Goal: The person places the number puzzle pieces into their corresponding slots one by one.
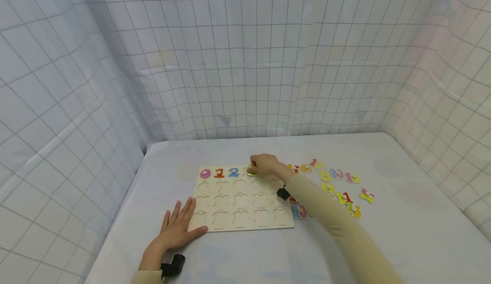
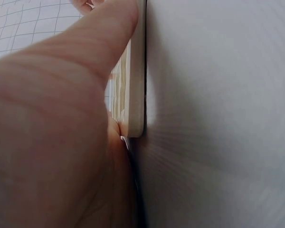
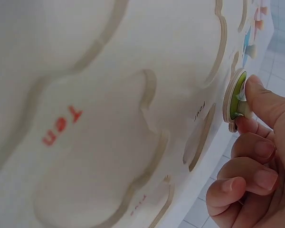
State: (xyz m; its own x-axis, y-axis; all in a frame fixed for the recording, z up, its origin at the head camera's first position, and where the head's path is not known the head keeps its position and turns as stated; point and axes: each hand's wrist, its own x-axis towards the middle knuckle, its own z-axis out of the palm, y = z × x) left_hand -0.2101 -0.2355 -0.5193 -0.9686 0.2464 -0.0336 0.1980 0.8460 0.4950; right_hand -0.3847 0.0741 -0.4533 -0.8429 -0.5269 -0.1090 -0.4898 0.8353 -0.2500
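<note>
A pale wooden number puzzle board [image 1: 230,189] lies flat on the table, its cut-out recesses in rows. Along its top row sit a purple 0 [image 1: 205,173], an orange 1 [image 1: 219,173] and a blue 2 [image 1: 233,172]. My right hand [image 1: 264,163] pinches the knob of a green number piece [image 3: 236,95] between thumb and forefinger, just right of the 2. The piece stands slightly proud of the board; its digit is hidden. My left hand [image 1: 177,228] lies with fingers spread at the board's lower left corner, touching its edge [image 2: 137,95].
Several loose coloured number pieces [image 1: 325,176] are scattered on the table right of the board, out to a pink and yellow piece [image 1: 367,195]. Others [image 1: 299,211] lie against the board's right edge, partly under my right forearm. Gridded white cloth [image 1: 245,62] walls the back and sides.
</note>
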